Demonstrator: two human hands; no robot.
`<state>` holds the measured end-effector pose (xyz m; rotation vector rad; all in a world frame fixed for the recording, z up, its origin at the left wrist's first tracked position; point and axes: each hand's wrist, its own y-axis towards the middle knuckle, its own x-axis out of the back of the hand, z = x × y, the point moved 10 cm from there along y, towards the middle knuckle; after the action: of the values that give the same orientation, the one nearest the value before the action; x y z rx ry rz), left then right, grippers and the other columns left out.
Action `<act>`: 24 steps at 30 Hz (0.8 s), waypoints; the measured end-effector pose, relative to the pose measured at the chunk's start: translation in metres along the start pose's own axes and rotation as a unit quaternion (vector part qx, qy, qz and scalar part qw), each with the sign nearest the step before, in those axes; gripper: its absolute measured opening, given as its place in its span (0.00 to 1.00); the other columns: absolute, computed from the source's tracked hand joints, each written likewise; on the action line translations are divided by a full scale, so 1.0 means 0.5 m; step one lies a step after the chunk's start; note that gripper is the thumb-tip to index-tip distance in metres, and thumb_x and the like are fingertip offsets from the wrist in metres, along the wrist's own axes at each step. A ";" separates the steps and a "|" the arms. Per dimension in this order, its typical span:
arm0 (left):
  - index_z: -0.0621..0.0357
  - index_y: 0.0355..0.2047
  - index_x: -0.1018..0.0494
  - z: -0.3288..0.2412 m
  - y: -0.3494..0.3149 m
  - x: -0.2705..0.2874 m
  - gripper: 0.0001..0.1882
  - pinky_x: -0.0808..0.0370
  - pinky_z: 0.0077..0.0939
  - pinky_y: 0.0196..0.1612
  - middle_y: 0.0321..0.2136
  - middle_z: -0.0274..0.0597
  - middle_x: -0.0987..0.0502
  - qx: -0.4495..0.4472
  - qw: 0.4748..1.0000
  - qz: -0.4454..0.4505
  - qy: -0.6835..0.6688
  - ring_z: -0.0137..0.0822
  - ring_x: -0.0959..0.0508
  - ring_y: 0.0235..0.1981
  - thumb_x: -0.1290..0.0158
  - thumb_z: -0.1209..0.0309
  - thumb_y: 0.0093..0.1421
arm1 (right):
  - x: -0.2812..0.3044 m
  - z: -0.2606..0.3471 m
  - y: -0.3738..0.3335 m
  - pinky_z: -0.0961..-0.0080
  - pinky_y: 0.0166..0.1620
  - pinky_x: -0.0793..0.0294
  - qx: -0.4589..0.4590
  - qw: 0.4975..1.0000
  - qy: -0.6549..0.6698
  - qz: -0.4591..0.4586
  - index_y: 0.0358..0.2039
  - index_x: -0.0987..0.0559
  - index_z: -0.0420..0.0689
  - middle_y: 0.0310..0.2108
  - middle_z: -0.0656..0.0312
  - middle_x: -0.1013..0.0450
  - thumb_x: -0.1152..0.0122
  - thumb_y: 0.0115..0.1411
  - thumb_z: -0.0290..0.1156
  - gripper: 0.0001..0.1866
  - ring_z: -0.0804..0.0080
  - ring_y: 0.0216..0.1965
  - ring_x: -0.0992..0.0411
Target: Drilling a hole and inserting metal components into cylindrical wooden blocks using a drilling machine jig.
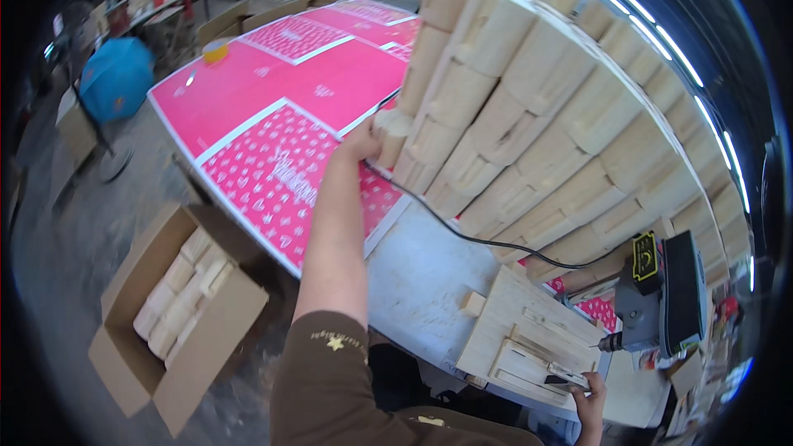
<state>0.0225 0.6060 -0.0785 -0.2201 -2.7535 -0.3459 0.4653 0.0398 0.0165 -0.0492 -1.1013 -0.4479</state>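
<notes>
My left arm reaches far forward. At its end my left hand [361,142] is closed on a pale wooden block [393,127] at the near left end of a tall stack of similar blocks [529,91]; some of its fingers are hidden. Low at the right, my right hand [589,401] pinches a small black and metal piece [567,380] at the edge of a flat wooden jig [516,330] with strips and a recess. Beside the jig, a grey and black power drill [652,306] is held sideways, its bit pointing left toward the jig.
Pink printed sheeting [330,87] covers the table, with a tape roll [216,51] at its far edge. A black cable [462,235] runs along the stack to the drill. On the floor at left stands an open carton [211,347] of wooden blocks [178,289]. Farther back is a blue umbrella [116,78].
</notes>
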 end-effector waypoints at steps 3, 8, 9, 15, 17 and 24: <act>0.62 0.48 0.34 0.012 0.029 -0.012 0.31 0.31 0.28 0.46 0.40 0.48 0.26 -0.006 0.997 -0.034 -0.068 0.39 0.26 0.43 0.47 0.81 0.38 | 0.007 0.010 -0.003 0.71 0.36 0.34 0.007 1.000 0.009 0.000 0.27 0.26 0.40 0.26 0.57 0.29 0.35 0.35 0.19 0.15 0.61 0.30 0.31; 0.61 0.46 0.33 -0.007 0.007 0.007 0.32 0.31 0.29 0.46 0.38 0.46 0.26 0.006 0.977 -0.127 -0.171 0.40 0.26 0.42 0.48 0.83 0.34 | 0.014 0.017 -0.011 0.71 0.35 0.34 -0.003 1.000 0.008 -0.013 0.26 0.27 0.38 0.26 0.57 0.30 0.37 0.36 0.20 0.13 0.62 0.30 0.32; 0.61 0.46 0.33 -0.011 -0.002 0.006 0.32 0.31 0.29 0.46 0.38 0.46 0.26 0.004 0.979 -0.116 -0.169 0.40 0.26 0.42 0.48 0.83 0.34 | 0.011 0.019 -0.010 0.71 0.36 0.34 0.001 1.000 0.004 -0.011 0.26 0.27 0.38 0.26 0.57 0.30 0.36 0.36 0.20 0.13 0.62 0.30 0.32; 0.62 0.46 0.34 -0.116 -0.084 0.067 0.31 0.31 0.28 0.47 0.39 0.43 0.27 -0.038 0.968 -0.186 -0.162 0.37 0.27 0.42 0.46 0.82 0.34 | 0.015 0.028 -0.007 0.67 0.36 0.33 0.017 1.000 -0.004 -0.019 0.28 0.25 0.40 0.26 0.56 0.28 0.34 0.35 0.23 0.15 0.56 0.31 0.31; 0.61 0.48 0.36 -0.165 -0.110 0.090 0.32 0.33 0.27 0.49 0.41 0.41 0.29 -0.106 0.929 -0.265 -0.235 0.35 0.28 0.44 0.46 0.82 0.36 | 0.017 0.034 -0.009 0.66 0.36 0.33 0.015 1.000 -0.016 -0.017 0.28 0.25 0.40 0.26 0.56 0.28 0.34 0.35 0.23 0.15 0.56 0.32 0.31; 0.62 0.49 0.38 -0.256 -0.176 0.138 0.25 0.34 0.30 0.50 0.43 0.40 0.31 -0.141 0.816 -0.273 -0.489 0.35 0.30 0.46 0.51 0.81 0.47 | 0.021 0.041 -0.012 0.64 0.37 0.34 0.043 0.999 -0.013 -0.003 0.31 0.25 0.41 0.28 0.55 0.29 0.34 0.37 0.24 0.17 0.55 0.33 0.32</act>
<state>-0.0168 0.4952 0.0442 0.4953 -3.7358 -1.0458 0.4495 0.0363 0.0343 0.0250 -1.1450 -0.4063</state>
